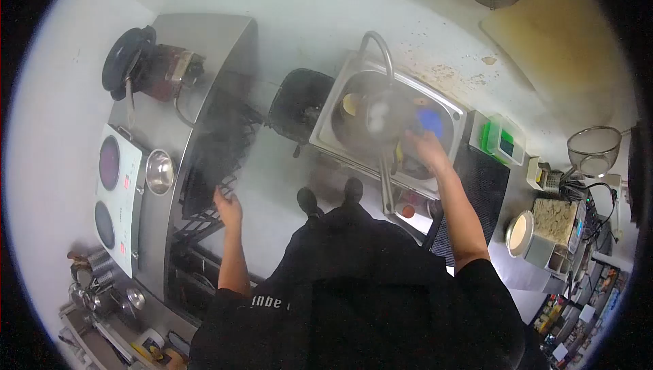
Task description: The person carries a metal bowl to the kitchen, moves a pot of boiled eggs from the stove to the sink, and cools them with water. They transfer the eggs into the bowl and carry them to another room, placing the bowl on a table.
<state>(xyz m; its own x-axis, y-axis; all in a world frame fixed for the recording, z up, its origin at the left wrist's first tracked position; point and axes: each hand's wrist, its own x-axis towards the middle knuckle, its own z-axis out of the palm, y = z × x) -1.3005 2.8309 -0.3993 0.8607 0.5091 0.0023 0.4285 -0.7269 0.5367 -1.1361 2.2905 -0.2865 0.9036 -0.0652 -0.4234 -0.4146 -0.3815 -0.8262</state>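
My right hand reaches over the metal sink, beside a blue item. Steam blurs its fingertips, so I cannot tell whether they grip anything. In the sink, under the curved faucet, a hazy pan holds white rounded things that look like eggs. A long metal handle sticks out over the sink's front edge. My left hand hangs at the left with its fingers loosely apart and nothing in them, near black crates under the steel counter.
A double hotplate and a steel bowl are on the left counter. A black bin stands left of the sink. On the right are a green-and-clear container, a bowl of pale contents and a hanging strainer.
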